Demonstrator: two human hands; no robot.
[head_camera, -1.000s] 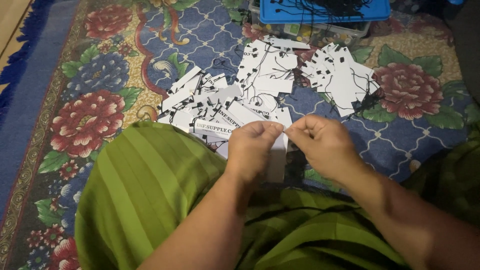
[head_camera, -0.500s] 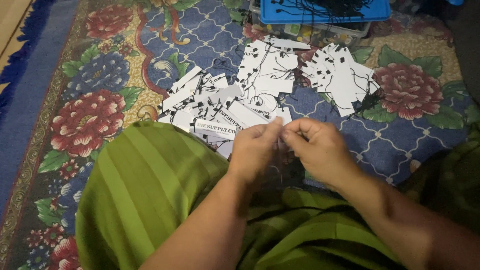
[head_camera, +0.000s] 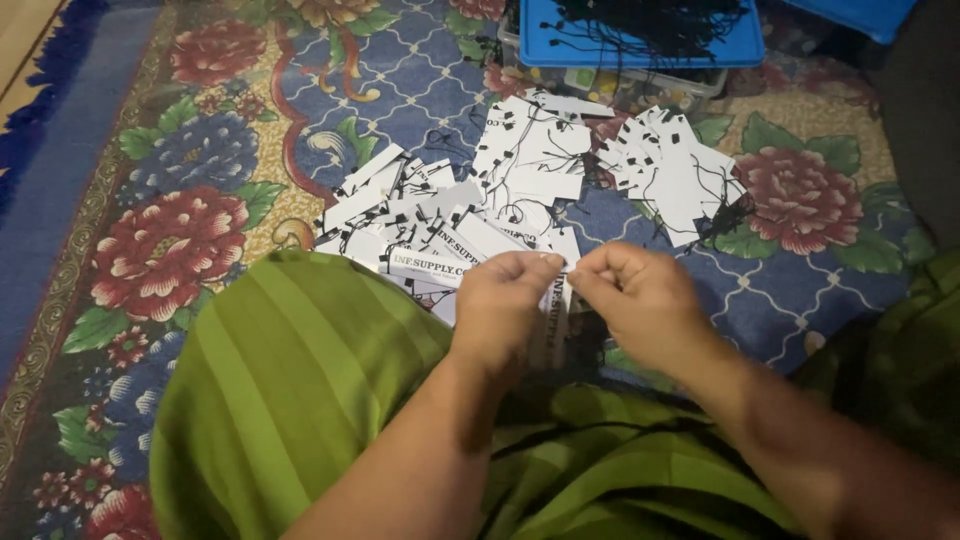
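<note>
Both hands meet over the lap: the left hand and the right hand each pinch with fingertips closed on one white paper tag held upright between them, printed side partly showing. Whether a black string already runs through it is too small to tell. Just beyond the hands, on the flowered carpet, lie loose heaps of white tags with black strings; farther off sits a blue tray of black cords. The step in hand looks like fitting a string to the tag; the next move would call for steady, fine fingertip work.
</note>
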